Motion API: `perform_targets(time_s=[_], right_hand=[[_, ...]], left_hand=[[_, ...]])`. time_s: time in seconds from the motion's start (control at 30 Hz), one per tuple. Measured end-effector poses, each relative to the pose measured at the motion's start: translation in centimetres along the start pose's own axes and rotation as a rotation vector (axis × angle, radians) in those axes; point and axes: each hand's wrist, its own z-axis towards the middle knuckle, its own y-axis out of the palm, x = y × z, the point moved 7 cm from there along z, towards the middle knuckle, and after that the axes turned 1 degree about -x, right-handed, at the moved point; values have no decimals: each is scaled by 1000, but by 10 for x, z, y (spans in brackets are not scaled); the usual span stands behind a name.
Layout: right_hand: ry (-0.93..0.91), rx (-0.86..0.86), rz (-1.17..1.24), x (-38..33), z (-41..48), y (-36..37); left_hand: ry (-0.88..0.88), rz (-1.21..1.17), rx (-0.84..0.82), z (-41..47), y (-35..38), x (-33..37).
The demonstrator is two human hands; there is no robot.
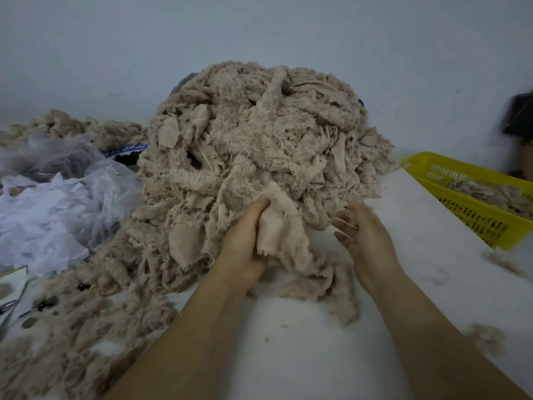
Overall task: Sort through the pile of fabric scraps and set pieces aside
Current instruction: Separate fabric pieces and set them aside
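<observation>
Left hand (245, 249) grips a beige fleecy fabric scrap (281, 235) at the foot of the tall beige scrap pile (259, 140); right hand (364, 235) released, blurred. Mid-sort. Next, probably: pull the scrap free, drop it in the yellow slotted plastic basket (473, 209).

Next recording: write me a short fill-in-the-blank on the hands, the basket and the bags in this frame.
1. The left hand grips a scrap, while the right hand holds ____.
2. The basket at the right is ____ in colour.
3. The plastic bags lie on the ____ side of the pile.

Missing words: nothing; yellow; left.
</observation>
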Motion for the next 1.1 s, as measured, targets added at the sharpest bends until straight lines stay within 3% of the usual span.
perform_targets(time_s=[0.1, 0.2, 0.3, 0.37, 0.57, 0.7, 0.8, 0.9, 0.97, 1.1], right_hand=[[-223, -118, -354, -12, -25, 30], [-419, -244, -531, -24, -43, 48], [-373, -395, -733, -9, -45, 56], [-365, -409, -843, -1, -40, 55], [-168, -251, -516, -3, -25, 34], [35, -230, -160, 2, -24, 29], [50, -251, -92, 4, -27, 35], [46, -319, -69, 5, -33, 43], [77, -369, -64, 8, -35, 45], [95, -409, -71, 6, -42, 51]], left_hand=[[-8, -216, -18, 3, -1, 2], [28, -452, 28, 5, -11, 10], [74, -564, 59, 6, -18, 17], [114, -617, 62, 7, -21, 23], [232, -681, 122, 9, -37, 35], [199, -402, 183, 11, -35, 28], [193, 191, 200, 5, -21, 15], [131, 715, -107, -4, 10, -13], [120, 830, -185, -8, 17, -20], [115, 887, -33, -4, 4, -13]])
